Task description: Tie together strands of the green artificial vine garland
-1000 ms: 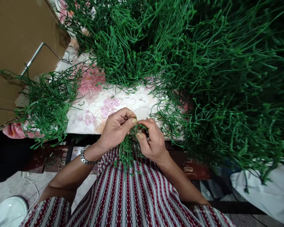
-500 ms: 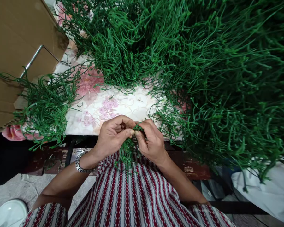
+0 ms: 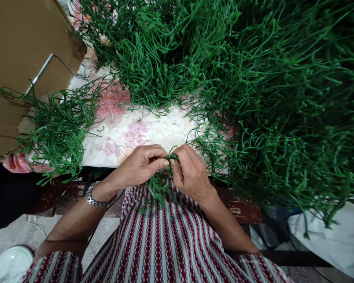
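Note:
My left hand and my right hand meet at the near edge of the table, fingertips pinched together on a small bundle of green plastic stems. The stems hang down from the pinch over my red-and-white striped lap. A metal watch sits on my left wrist. A huge heap of the same green stems covers the back and right of the table. A smaller pile of stems lies at the left.
A floral tablecloth shows between the piles. A cardboard box with a metal rod stands at the far left. A white bowl lies on the floor at lower left, white cloth at lower right.
Both hands have drawn slightly closer together and turned knuckles-up over the bundle; the hanging stems look shorter below the pinch. The piles have not moved.

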Demonstrator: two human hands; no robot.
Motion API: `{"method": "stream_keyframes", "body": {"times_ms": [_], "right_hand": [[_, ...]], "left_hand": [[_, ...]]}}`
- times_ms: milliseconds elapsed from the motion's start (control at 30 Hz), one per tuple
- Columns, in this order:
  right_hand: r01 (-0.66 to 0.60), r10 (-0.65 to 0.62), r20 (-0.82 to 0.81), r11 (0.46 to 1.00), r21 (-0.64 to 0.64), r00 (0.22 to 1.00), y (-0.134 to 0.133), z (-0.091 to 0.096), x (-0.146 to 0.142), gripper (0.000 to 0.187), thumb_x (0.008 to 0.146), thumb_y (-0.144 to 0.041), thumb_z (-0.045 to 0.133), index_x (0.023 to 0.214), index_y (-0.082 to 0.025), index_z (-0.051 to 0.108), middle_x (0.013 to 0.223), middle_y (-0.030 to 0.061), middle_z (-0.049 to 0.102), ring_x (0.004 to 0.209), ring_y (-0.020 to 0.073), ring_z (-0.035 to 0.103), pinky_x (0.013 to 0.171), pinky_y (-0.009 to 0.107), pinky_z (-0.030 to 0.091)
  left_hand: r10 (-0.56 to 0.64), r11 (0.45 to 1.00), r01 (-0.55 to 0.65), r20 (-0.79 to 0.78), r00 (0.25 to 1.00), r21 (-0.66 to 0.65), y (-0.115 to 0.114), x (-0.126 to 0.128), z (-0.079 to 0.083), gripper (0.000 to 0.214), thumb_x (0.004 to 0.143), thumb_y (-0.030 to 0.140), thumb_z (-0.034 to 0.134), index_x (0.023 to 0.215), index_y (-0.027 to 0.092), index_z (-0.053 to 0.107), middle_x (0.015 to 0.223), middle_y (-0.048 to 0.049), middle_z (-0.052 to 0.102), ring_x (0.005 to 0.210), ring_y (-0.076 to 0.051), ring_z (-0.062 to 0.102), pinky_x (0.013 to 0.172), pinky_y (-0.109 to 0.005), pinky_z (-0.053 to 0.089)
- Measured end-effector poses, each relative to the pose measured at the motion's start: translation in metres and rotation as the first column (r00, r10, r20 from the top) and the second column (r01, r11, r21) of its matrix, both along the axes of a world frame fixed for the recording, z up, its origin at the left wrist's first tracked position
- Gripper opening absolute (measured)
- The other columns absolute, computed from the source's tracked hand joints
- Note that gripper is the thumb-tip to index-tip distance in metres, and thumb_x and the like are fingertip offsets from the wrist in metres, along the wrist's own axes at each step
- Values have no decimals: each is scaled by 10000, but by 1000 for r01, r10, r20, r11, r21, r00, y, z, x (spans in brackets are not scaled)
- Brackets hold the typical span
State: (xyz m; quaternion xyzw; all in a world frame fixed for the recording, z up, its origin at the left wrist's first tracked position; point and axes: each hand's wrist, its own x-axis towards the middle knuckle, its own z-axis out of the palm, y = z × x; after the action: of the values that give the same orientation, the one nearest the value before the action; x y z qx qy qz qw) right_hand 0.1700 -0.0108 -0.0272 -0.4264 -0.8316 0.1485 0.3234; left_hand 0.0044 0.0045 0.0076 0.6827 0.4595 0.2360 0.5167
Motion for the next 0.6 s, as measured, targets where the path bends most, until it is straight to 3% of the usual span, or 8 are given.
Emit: {"method": "stream_keyframes", "body": {"times_ms": [200, 500, 600], "right_hand": [[-94, 94, 3, 996, 3, 996, 3, 5, 4, 58, 844, -119, 408, 829, -155, 451, 725, 48, 482, 702, 150, 436, 635, 279, 386], [-145, 137, -85, 985, -96, 987, -7, 10, 6, 67, 840, -181, 447, 777, -163, 434, 671, 12, 430, 633, 123, 387, 595, 268, 327], [-275, 241, -195, 945, -178, 951, -6, 13, 10, 151, 846, -232, 415, 707, -179, 393, 625, -13, 395, 586, 107, 371, 562, 253, 317]], "left_hand": [[-17, 996, 19, 26, 1000, -88, 1, -2, -1, 186, 801, 252, 503, 662, 129, 519, 588, 41, 400, 567, -73, 363, 520, -194, 290], [-207, 978, 208, -69, 976, 12, 2, -6, 11, 341, 833, 225, 456, 534, 152, 308, 542, 54, 235, 519, -59, 254, 477, -203, 214], [-300, 954, 300, 26, 954, 6, 0, -9, 9, 358, 844, 242, 452, 525, 153, 314, 525, 51, 254, 499, -62, 270, 474, -214, 220]]}}
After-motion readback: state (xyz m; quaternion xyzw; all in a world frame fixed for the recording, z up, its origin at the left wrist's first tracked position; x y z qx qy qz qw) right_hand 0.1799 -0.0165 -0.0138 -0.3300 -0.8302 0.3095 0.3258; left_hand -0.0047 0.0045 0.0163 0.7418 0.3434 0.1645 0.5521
